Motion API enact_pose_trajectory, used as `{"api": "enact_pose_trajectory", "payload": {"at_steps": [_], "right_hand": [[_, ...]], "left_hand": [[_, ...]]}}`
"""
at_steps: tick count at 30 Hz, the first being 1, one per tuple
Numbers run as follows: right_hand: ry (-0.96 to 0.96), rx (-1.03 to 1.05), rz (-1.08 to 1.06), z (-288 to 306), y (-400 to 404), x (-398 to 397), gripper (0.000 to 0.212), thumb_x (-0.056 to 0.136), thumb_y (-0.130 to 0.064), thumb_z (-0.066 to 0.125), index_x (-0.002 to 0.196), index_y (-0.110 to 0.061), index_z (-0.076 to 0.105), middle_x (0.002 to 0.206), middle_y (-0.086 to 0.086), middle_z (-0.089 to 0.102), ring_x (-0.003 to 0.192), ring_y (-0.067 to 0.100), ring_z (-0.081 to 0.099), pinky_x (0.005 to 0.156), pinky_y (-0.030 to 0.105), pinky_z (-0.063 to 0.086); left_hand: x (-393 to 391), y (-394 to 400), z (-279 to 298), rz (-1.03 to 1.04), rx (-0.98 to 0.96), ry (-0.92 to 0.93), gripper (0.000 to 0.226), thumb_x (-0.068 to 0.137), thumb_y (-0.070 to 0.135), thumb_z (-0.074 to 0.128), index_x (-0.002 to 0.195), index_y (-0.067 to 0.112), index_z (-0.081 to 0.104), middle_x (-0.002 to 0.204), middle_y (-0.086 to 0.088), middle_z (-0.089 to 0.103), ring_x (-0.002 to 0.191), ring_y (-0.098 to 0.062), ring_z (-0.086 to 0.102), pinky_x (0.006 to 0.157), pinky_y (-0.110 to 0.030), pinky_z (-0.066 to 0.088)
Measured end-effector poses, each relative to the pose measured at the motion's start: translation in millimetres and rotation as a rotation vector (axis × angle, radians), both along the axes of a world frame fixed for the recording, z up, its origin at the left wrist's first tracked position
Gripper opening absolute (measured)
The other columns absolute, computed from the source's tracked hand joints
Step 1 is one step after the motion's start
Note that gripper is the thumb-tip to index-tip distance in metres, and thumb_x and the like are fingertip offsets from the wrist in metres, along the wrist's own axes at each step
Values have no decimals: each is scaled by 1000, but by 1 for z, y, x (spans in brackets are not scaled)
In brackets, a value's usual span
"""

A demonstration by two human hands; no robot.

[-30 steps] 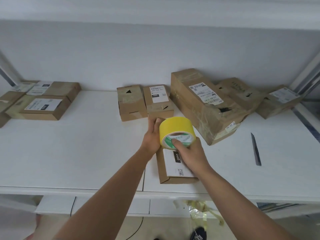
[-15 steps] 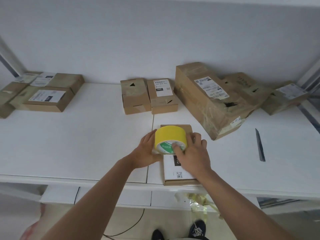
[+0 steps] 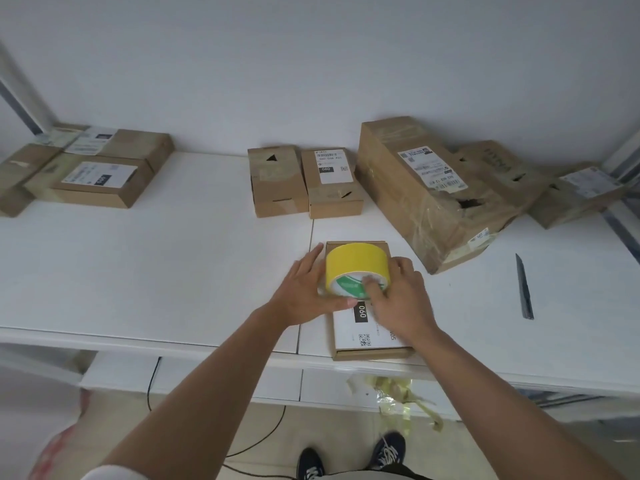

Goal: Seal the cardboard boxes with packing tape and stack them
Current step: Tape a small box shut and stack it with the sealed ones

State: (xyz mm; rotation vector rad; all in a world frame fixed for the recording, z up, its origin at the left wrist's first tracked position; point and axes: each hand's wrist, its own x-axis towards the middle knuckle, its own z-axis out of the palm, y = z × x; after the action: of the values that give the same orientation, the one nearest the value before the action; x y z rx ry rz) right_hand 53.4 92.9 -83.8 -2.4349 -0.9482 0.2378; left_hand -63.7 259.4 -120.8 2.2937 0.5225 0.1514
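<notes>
A flat box [image 3: 367, 337] is laid at the table's [image 3: 156, 271] near edge, right of the seam. A yellow tape roll [image 3: 356, 268] is stood on the box's far half. The roll is gripped by the right hand [image 3: 398, 299], fingers curled over its right side and into the core. The left hand [image 3: 308, 292] is laid against the roll's left side, fingers fairly straight. A knife [image 3: 524, 287] is seen toward the right edge. Along the far edge, more boxes [image 3: 304, 181] are ranged, a large box [image 3: 426, 188] among them.
</notes>
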Motion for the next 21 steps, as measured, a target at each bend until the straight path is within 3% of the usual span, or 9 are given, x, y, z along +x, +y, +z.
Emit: {"api": "enact_pose_trajectory", "payload": {"at_steps": [3, 6, 8, 10, 15, 21], "right_hand": [[120, 110, -36, 8, -15, 13, 49, 91, -39, 48, 134, -17, 50, 123, 8, 62, 110, 32, 57, 83, 34, 42], [168, 162, -68, 6, -16, 11, 39, 96, -30, 53, 133, -19, 49, 115, 7, 66, 104, 30, 59, 81, 35, 45], [232, 241, -100, 1, -14, 7, 31, 94, -29, 54, 124, -20, 54, 107, 3, 65, 100, 27, 60, 79, 37, 47], [277, 294, -123, -3, -13, 4, 21, 92, -30, 57, 112, -22, 56, 101, 1, 63, 97, 26, 61, 78, 38, 49], [271, 292, -91, -10, -10, 5, 39, 75, -54, 69, 106, -36, 53, 110, 0, 61, 101, 19, 61, 80, 38, 52], [216, 264, -109, -6, 7, -1, 36, 86, -34, 69, 114, -21, 50, 114, -1, 40, 100, 24, 55, 81, 40, 48]], "left_hand": [[-1, 2, 4, -49, 6, 13, 102, 75, 70, 71, 156, 44, 15, 167, 14, -4, 152, -4, -3, 125, -37, 2], [5, 0, 6, -107, 61, -2, 98, 82, 61, 70, 159, 35, 15, 167, 14, -6, 153, -12, -8, 125, -45, 2], [14, -8, 4, -157, 75, -48, 95, 80, 59, 68, 157, 34, 19, 167, 11, 2, 154, -17, -6, 124, -52, 6], [20, -18, 0, -131, 68, -89, 99, 73, 72, 67, 154, 37, 23, 164, 11, 15, 155, -19, 2, 123, -55, 12], [24, -23, 0, -38, -25, -153, 106, 63, 77, 76, 150, 40, 28, 153, 14, 29, 150, -21, 21, 117, -54, 28], [24, -3, 7, -61, -71, -158, 104, 57, 67, 85, 144, 38, 37, 142, 20, 35, 140, -22, 36, 110, -54, 39]]}}
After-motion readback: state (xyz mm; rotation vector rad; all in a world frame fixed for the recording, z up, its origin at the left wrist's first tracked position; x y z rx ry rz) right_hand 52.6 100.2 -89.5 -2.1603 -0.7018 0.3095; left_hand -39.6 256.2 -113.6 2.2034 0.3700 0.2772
